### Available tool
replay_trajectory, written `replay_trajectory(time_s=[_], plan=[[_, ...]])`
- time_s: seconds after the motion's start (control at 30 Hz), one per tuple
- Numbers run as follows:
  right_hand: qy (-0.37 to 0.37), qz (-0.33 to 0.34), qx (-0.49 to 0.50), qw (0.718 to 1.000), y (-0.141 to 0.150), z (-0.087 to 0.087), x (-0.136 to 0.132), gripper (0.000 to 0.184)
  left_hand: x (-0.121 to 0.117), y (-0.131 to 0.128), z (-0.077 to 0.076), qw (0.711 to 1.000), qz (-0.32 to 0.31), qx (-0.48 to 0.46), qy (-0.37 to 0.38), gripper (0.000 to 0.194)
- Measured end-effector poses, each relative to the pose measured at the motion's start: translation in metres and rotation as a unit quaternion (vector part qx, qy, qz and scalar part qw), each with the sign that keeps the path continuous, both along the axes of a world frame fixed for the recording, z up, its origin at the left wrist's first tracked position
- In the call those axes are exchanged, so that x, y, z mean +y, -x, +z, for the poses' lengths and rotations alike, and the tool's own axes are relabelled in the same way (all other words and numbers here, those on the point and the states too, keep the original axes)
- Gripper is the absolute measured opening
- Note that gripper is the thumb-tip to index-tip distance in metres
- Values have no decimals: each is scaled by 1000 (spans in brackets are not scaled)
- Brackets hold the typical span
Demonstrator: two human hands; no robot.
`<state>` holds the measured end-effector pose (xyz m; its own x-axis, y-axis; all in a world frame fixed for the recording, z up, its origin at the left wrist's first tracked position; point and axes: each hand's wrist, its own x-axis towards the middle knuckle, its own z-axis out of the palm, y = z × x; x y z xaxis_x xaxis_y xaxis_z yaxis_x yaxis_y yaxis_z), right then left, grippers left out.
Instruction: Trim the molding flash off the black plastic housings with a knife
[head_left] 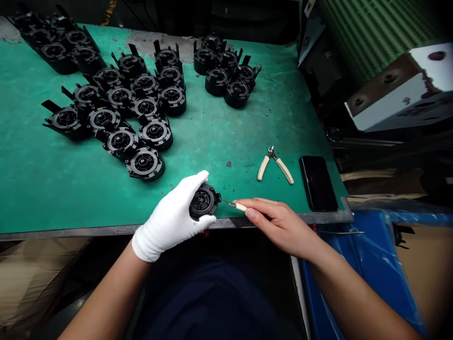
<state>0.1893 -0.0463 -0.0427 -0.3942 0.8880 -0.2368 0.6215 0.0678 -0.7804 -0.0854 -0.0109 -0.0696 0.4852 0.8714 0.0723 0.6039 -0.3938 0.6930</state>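
Note:
My left hand (177, 212), in a white glove, is wrapped round a round black plastic housing (203, 200) at the table's front edge. The housing's ribbed face is turned up toward me. Bare, my right hand (279, 224) grips the pale handle of a small thin-bladed knife (240, 207). Its blade points left and its tip meets, or nearly meets, a small tab on the housing's right side. Beyond my right hand lies a pair of nippers (272, 163) with cream handles spread apart.
Several similar black housings (145, 163) stand in groups on the green tabletop (212, 137), at the left and the back. A black phone (318, 184) lies near the right edge. A white-and-green machine part (399, 89) juts in at upper right. Blue plastic sheeting (368, 245) is at lower right.

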Motion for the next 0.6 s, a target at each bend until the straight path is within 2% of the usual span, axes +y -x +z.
replay_trajectory(time_s=[0.2,0.27,0.37,0.47,0.53,0.6], plan=[[-104,10,-105,989,4,-10,-12,34,0,0,0,1000,2,-8,-8,91],[-97,7,-99,990,6,-9,-13,35,0,-1,0,1000,7,-7,-13,91],[-33,-7,-20,999,11,-5,-16,33,-6,-4,-2,999,27,-3,-23,92],[61,-28,88,994,19,-4,-26,32,-21,-10,-9,992,110,4,-56,97],[138,-52,158,976,30,-8,-38,34,-32,-12,-13,984,161,6,-79,102],[225,-92,233,942,45,-14,-52,37,-41,-13,-18,979,180,6,-93,100]])
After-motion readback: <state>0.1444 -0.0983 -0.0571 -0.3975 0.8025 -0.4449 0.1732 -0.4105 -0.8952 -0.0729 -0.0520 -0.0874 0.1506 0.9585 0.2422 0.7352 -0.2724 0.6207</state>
